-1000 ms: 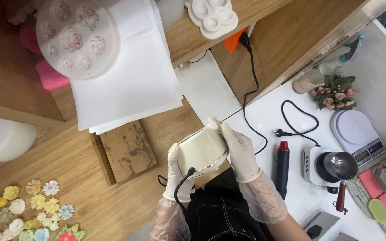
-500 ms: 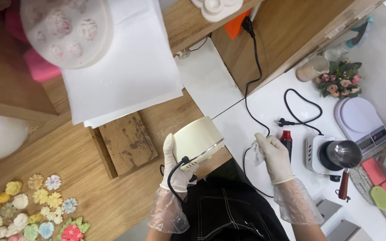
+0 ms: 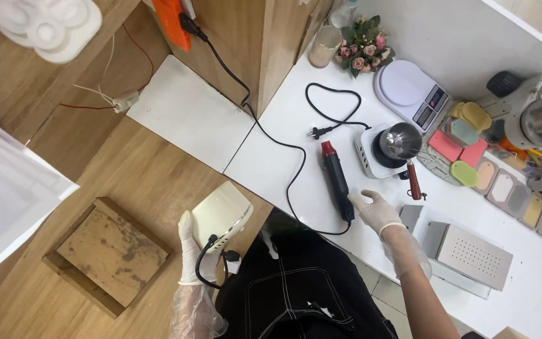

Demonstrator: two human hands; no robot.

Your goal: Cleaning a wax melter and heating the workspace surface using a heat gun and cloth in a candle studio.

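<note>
The left hand (image 3: 191,254) is clasping a cream appliance (image 3: 222,215) past the counter's (image 3: 271,157) front edge while the right hand (image 3: 374,210) is spreading loose beside the black heat gun (image 3: 337,179).

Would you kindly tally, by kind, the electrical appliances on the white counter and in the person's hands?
Heat gun, black with a red tip, just beside the right hand: 1
Small hotplate bearing a metal pot: 1
Kitchen scale: 1
Cream-coloured device with a black cord, held in the left hand: 1
Total: 4

Probably craft workshop: moulds (image 3: 515,194), scale (image 3: 409,91), hotplate (image 3: 377,154).
</note>
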